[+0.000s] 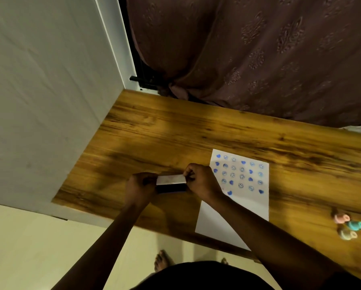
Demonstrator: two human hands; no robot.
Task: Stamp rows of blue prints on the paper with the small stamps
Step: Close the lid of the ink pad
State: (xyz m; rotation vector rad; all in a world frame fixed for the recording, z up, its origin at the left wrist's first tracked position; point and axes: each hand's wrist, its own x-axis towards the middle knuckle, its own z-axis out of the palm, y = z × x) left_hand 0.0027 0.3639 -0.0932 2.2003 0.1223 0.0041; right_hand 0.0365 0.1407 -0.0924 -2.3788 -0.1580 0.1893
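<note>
A white sheet of paper point(246, 208) lies on the wooden table point(175, 130), its upper half covered with rows of blue hearts and smiley prints. Left of the sheet, both my hands hold a small flat ink pad box point(171, 183) with a pale lid over a dark base. My left hand point(141, 186) grips its left end; my right hand point(202, 181) pinches its right end at the lid. Three small stamps lie at the table's right: a pink stamp point(340, 218), a teal stamp point(355, 225) and a beige stamp point(347, 234).
A white wall panel point(45, 101) borders the table on the left. A dark maroon curtain point(259, 55) hangs behind the far edge. The paper's lower corner overhangs the table's near edge. My bare feet point(161, 260) stand on the pale floor below.
</note>
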